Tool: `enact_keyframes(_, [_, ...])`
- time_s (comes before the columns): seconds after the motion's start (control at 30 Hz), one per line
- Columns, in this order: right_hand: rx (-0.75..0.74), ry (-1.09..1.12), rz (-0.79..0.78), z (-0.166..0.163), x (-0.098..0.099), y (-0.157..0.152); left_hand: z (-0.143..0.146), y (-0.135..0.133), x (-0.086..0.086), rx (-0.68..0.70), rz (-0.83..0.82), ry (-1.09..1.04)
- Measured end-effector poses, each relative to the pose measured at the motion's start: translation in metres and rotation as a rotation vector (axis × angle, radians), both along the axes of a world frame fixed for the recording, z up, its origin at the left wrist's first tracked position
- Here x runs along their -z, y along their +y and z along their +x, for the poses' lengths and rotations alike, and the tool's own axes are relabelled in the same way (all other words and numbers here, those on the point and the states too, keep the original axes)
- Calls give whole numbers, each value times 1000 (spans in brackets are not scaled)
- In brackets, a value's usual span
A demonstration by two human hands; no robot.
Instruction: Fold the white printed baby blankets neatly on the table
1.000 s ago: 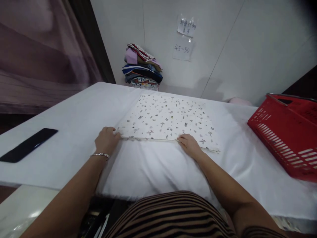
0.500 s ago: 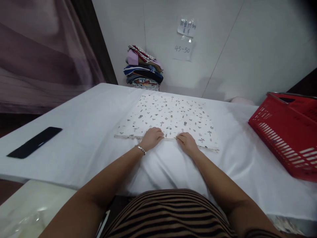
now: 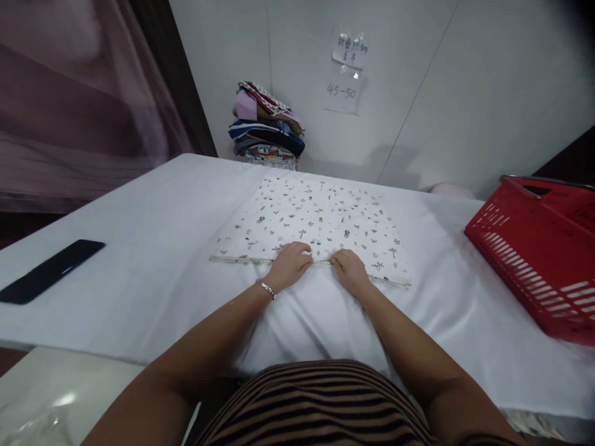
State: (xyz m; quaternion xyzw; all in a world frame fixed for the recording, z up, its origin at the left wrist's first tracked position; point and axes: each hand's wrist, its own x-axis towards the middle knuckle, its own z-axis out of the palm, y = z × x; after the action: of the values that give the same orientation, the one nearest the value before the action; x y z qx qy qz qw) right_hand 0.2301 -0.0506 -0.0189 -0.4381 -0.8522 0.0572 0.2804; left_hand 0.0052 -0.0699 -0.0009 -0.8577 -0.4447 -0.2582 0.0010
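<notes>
A white cloth with small printed motifs lies folded flat in layers on the white-covered table. My left hand, with a bracelet at its wrist, is at the middle of the cloth's near edge, fingers on top and thumb at the edge, closed on it. Just to its right, my right hand pinches the same edge between thumb and fingers. A short stretch of the layered edge shows between the two hands.
A red plastic basket stands on the right of the table. A black phone-like slab lies at the left. Behind the far edge rises a stack of folded fabrics. Paper notes are taped to the wall.
My left hand has shifted slightly right along the near edge, with its fingers more curled. My right hand stays nearly in place. The view has shifted a little.
</notes>
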Motion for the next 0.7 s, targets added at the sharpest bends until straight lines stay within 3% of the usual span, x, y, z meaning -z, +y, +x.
enact_keyframes(0.23, [5, 5, -19, -1, -2, -1, 6, 2, -3, -48, -10, 71])
enact_keyframes(0.47, [22, -8, -25, -1, -1, 0, 8, -2, -3, -3, 55, 104])
enact_keyframes(0.7, [29, -6, -26, -1, -2, -1, 13, 2, -4, 53, -8, 129])
